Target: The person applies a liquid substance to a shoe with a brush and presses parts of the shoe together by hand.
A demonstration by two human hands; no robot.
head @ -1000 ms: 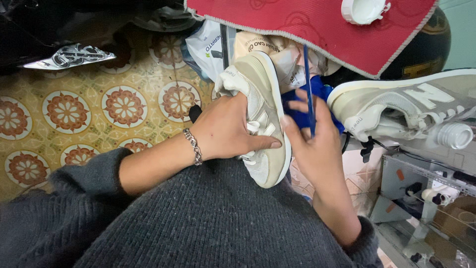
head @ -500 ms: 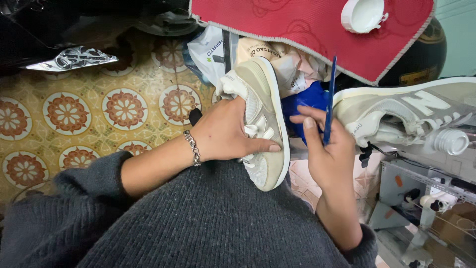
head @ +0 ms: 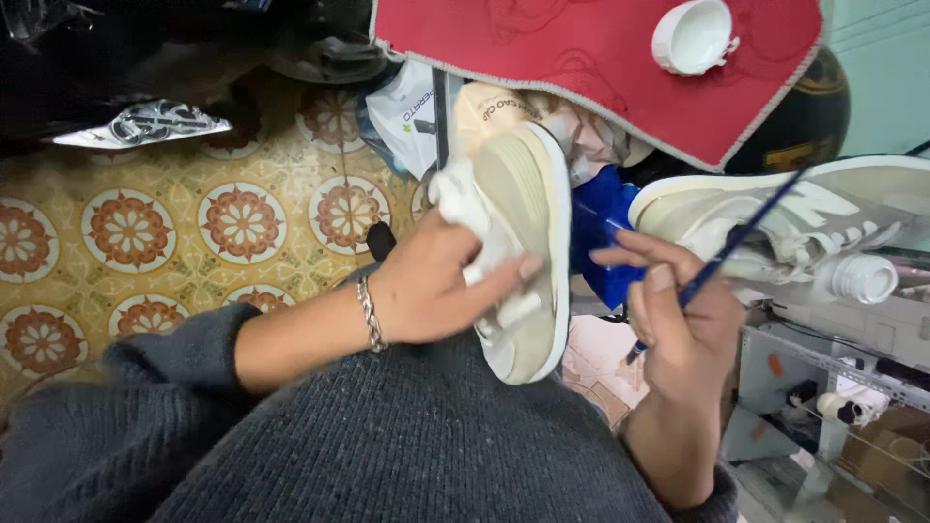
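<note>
My left hand [head: 441, 286] grips a beige sneaker [head: 528, 223] with a pale sole, tilted sole-up over my lap. A chain bracelet [head: 369, 313] sits on that wrist. My right hand [head: 678, 310] holds a thin blue paintbrush [head: 731, 242], which slants up to the right, away from the shoe. A second matching grey-beige sneaker [head: 794, 218] rests on its side at the right, just behind the brush.
A red mat [head: 581, 58] with a white cup-like lid [head: 693, 37] on it lies at the top. Plastic bags [head: 412, 107] and a blue cloth [head: 601, 223] sit behind the shoe. A patterned tile floor [head: 194, 223] spreads left. A white bottle cap [head: 867, 278] and a wire shelf [head: 833, 407] are at the right.
My right hand has moved right and away from the held sneaker, with the brush swinging from upright to a slant toward the second sneaker. The left hand keeps its hold.
</note>
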